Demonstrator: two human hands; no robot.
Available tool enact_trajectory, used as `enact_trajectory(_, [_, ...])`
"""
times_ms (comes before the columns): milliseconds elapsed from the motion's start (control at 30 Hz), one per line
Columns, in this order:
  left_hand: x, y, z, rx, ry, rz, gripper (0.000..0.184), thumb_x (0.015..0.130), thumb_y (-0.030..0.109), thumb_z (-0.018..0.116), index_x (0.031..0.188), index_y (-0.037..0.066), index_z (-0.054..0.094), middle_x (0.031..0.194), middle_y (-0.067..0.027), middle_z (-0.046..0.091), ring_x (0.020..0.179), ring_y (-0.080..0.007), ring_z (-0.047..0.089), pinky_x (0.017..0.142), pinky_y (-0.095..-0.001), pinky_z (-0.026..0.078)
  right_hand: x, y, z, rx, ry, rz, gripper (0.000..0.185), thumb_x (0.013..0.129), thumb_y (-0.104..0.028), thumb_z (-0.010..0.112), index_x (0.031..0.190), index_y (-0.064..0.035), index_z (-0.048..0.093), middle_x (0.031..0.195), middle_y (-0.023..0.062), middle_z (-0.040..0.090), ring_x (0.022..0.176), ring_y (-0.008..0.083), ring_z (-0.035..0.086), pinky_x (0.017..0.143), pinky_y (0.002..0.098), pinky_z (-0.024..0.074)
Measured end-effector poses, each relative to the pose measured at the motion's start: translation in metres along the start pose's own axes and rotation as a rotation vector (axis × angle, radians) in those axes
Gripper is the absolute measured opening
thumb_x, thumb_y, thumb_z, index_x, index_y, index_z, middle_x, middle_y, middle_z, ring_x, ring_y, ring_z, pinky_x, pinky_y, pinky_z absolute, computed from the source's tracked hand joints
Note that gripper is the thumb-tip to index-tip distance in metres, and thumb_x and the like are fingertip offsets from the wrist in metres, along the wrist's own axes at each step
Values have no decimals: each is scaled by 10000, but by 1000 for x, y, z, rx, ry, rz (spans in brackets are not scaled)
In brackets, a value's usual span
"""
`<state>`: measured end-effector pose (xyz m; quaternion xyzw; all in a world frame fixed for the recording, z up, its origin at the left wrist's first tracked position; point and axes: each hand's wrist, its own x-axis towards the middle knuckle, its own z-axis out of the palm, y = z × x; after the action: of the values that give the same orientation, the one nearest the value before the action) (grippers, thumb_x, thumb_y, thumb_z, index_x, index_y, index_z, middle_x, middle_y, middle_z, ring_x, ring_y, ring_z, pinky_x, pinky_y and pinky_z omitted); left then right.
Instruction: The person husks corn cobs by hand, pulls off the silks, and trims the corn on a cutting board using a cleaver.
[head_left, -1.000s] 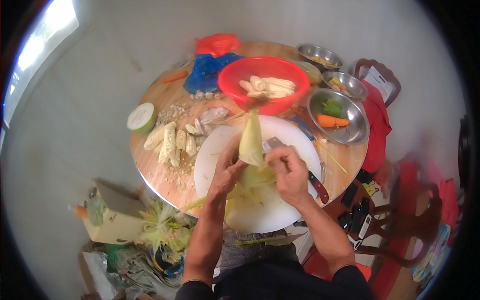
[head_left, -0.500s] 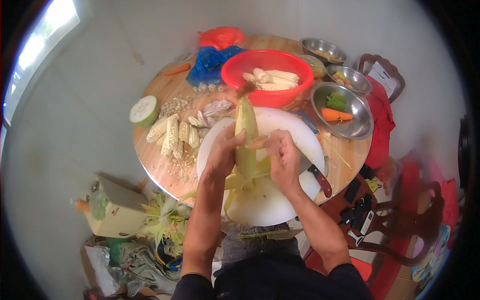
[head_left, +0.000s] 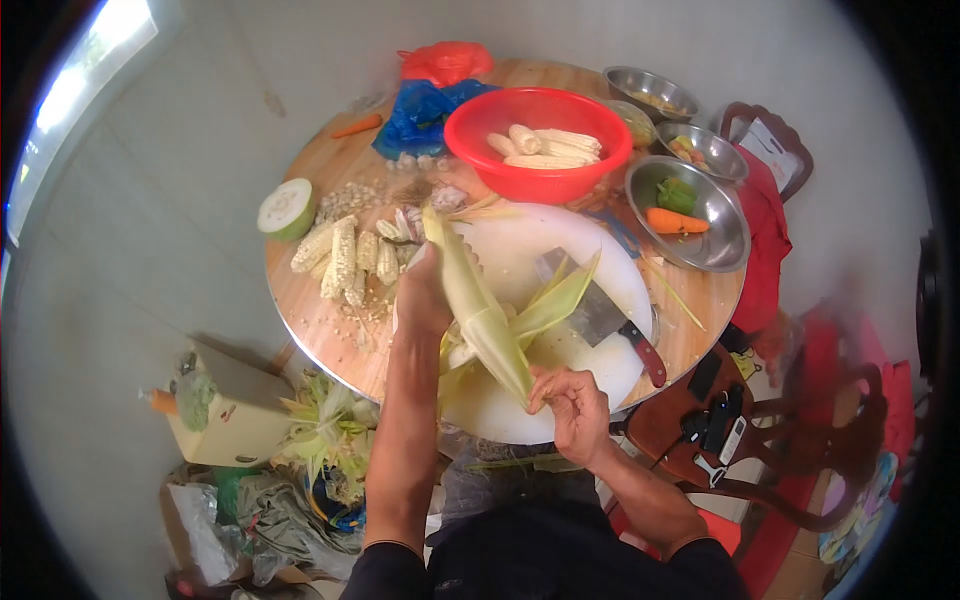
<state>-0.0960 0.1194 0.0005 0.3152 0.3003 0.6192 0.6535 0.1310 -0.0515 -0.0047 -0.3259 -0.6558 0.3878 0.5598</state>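
Observation:
My left hand [head_left: 424, 298] is wrapped round an ear of corn [head_left: 478, 318] in its pale green husk, held slantwise above the round white cutting board [head_left: 590, 236]. One husk leaf [head_left: 560, 300] sticks out to the right from the ear. At the lower end my right hand [head_left: 575, 408] is closed, with thumb and fingers pinching the husk tip. Behind the ear a cleaver [head_left: 640, 350] with a dark red handle lies on the board, its blade partly covered by the leaf.
A red basin [head_left: 540, 188] with peeled corn ears stands behind the board. Left are bare cobs [head_left: 343, 262], garlic and a cut gourd [head_left: 287, 208]. A steel bowl [head_left: 728, 232] holds a carrot and green pepper. Below left, husks [head_left: 335, 425] lie beside a carton [head_left: 225, 400].
The silk at the ear's top end is gone. The ear has tilted, its lower end swinging right; my right hand has moved down from its upper side to that end.

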Motion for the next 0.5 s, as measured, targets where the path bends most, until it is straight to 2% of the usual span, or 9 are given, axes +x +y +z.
enact_trajectory(67, [2,9,3,-267,40,-40,394,1085,330,446,1280,7,557,1078,-140,632,935,-282,624,868,-438,540,-10,-2,-1,-94,-90,-13,45,1070,-49,490,1090,-19,463,845,110,639,804,188,653,1052,526,493])
enact_trajectory(167, [11,19,-23,-368,-24,-23,382,1091,300,418,1314,12,532,1126,-160,600,993,-302,602,902,-453,525,-27,0,-1,-114,-85,-4,33,1064,-37,499,1067,-8,483,836,105,644,773,182,650,1022,500,521])
enact_trajectory(200, [11,17,-21,-383,77,-66,378,1088,285,413,1327,13,524,1136,-163,585,1019,-311,590,929,-457,518,-27,4,-3,-111,-89,-5,33,1064,-37,499,1067,-8,483,836,105,644,773,182,650,1022,500,521])
enact_trajectory(267, [8,14,-26,-399,32,-27,384,1088,278,408,1339,11,519,1162,-171,587,1023,-311,592,937,-456,518,-31,11,-5,-130,-61,168,43,1051,-20,515,1067,7,487,826,115,647,774,177,658,960,427,550])
enact_trajectory(300, [6,14,-20,-423,-28,15,389,1087,272,404,1352,9,515,1188,-178,589,1026,-312,594,944,-455,518,-30,11,-6,-130,-54,170,43,1051,-20,515,1067,7,487,826,115,647,774,177,658,960,427,550])
enact_trajectory(333, [5,15,-13,-423,-37,11,389,1087,272,404,1352,9,515,1188,-178,589,1026,-312,594,944,-455,518,-26,12,-9,-170,-119,251,69,1023,-24,554,1070,8,515,880,154,679,804,266,688,847,405,552])
enact_trajectory(367, [1,15,-7,-316,12,22,399,1088,277,404,1361,7,511,1212,-180,597,1034,-306,598,944,-452,519,-19,12,-11,-210,-185,330,101,995,-28,592,1074,9,543,934,193,712,834,355,718,733,382,555])
enact_trajectory(433, [-8,21,7,-208,69,42,409,1089,283,404,1369,4,508,1236,-181,605,1042,-300,602,943,-448,521,-3,4,-16,-261,-241,317,114,984,-53,617,1068,8,570,935,192,708,849,370,708,742,394,547])
enact_trajectory(500, [-15,23,18,31,-55,123,441,1086,317,431,1378,-5,502,1261,-173,624,1055,-275,613,931,-430,525,18,-10,-19,-308,-296,307,132,972,-78,641,1062,7,597,936,191,705,864,385,698,751,405,539])
